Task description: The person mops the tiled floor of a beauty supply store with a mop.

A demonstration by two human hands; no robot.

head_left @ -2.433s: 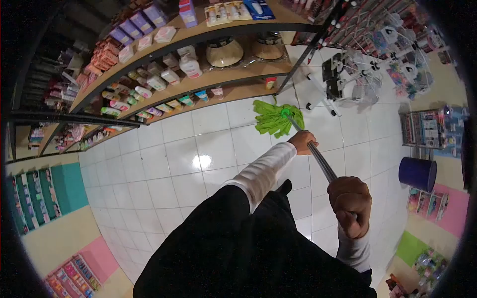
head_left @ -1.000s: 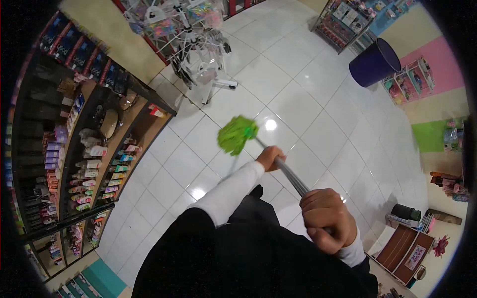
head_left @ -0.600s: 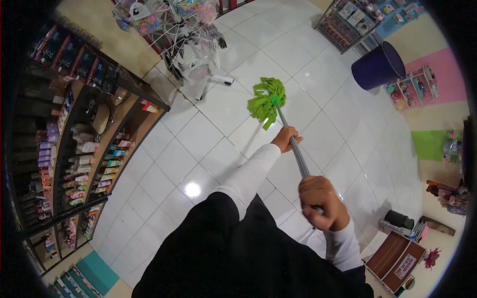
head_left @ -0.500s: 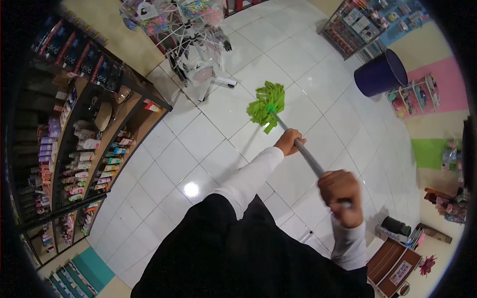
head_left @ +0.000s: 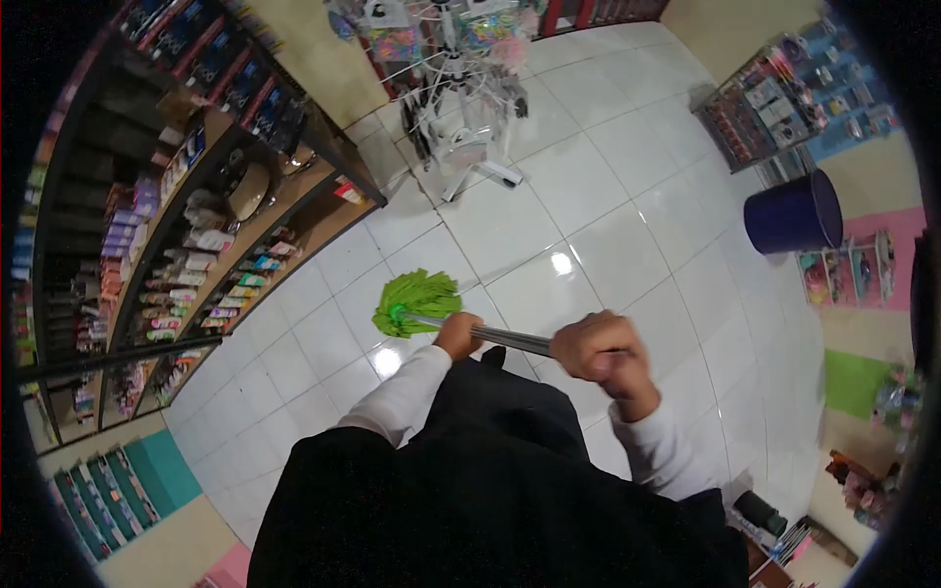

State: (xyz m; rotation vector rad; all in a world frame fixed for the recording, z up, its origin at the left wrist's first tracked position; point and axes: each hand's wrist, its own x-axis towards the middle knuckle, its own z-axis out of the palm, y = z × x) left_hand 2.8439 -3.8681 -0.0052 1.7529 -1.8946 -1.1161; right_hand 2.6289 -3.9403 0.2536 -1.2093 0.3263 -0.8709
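Note:
A mop (head_left: pixel 420 299) with a bright green strip head lies against the white tiled floor (head_left: pixel 549 284), left of centre. Its grey metal handle runs from the head rightward across the front of my body. My left hand (head_left: pixel 458 335) is wrapped round the lower handle, close to the mop head. Farther up, near the handle's top end, my right hand (head_left: pixel 598 351) is closed round it, slightly blurred. Both arms wear white sleeves, and dark clothing fills the bottom of the view.
Curved shelves (head_left: pixel 294 235) packed with bottles and tubes stand at the left. A white wheeled display rack (head_left: pixel 461 147) is ahead. At the right are a dark purple bin (head_left: pixel 794 212) and a wire stand (head_left: pixel 760 113) of small goods.
The mop head has swept from ahead of me to the left and nearer, and the handle now lies more crosswise. Both hands moved left with it, keeping their grip. The view has shifted too.

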